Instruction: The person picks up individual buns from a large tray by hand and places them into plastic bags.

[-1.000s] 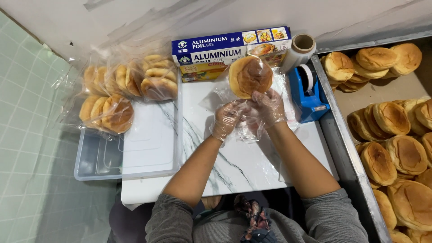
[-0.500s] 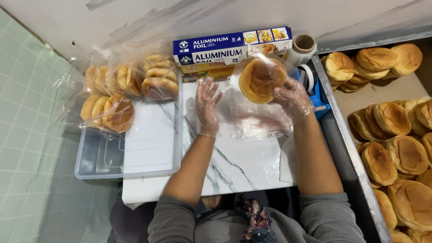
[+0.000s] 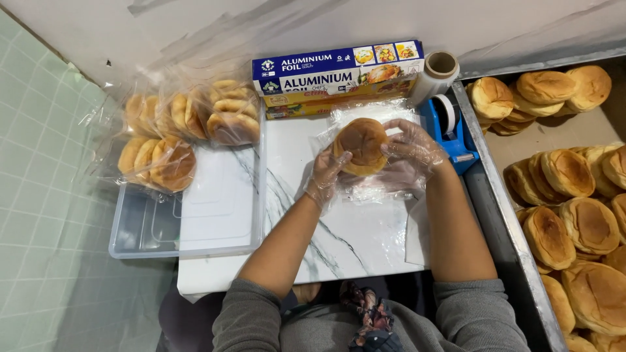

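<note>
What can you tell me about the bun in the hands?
The bun is round, golden brown, darker at the centre of its smooth domed top. It looks soft and whole. It sits above the marble board, over a sheet of clear wrap. The left hand grips its left edge and the right hand its right edge, both in thin clear gloves.

A golden-brown round bun (image 3: pixel 362 143) is seen over white marble-patterned board (image 3: pixel 339 241) streaked with grey veins. Blue-and-yellow foil carton (image 3: pixel 339 75), blue tape dispenser (image 3: pixel 450 133), pale green tiled floor (image 3: pixel 45 195), translucent plastic tray (image 3: pixel 150 228) and clear-gloved hands, left (image 3: pixel 326 175) and right (image 3: pixel 411 146), are noted.
</note>
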